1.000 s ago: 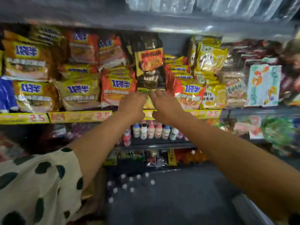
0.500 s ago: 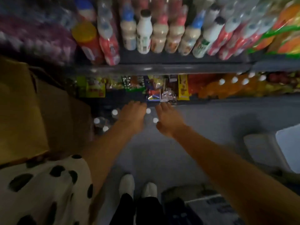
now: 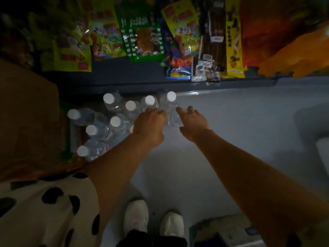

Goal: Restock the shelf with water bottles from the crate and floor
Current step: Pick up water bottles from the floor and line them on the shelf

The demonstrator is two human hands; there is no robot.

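Several clear water bottles (image 3: pixel 114 104) with white caps stand on the grey floor below the bottom shelf (image 3: pixel 124 82); the left ones sit by a green crate edge (image 3: pixel 65 139). My left hand (image 3: pixel 151 123) is down on the right end of the cluster, fingers bent over a bottle that it hides. My right hand (image 3: pixel 193 120) curls its fingers and thumb around a clear bottle (image 3: pixel 173 120) between the two hands. One more capped bottle (image 3: pixel 171 97) stands just beyond my fingertips.
Snack packets (image 3: pixel 144 32) hang along the bottom shelf. A brown cardboard box (image 3: pixel 26 113) fills the left side. My white shoes (image 3: pixel 136 216) stand on the floor (image 3: pixel 231 131) below. A pale object (image 3: pixel 322 148) sits at the right edge, a dim box (image 3: pixel 222 234) at the bottom right.
My view dropped from the noodle shelf to the floor. Both hands came down from the shelf edge to the bottles, and their fingers have curled.
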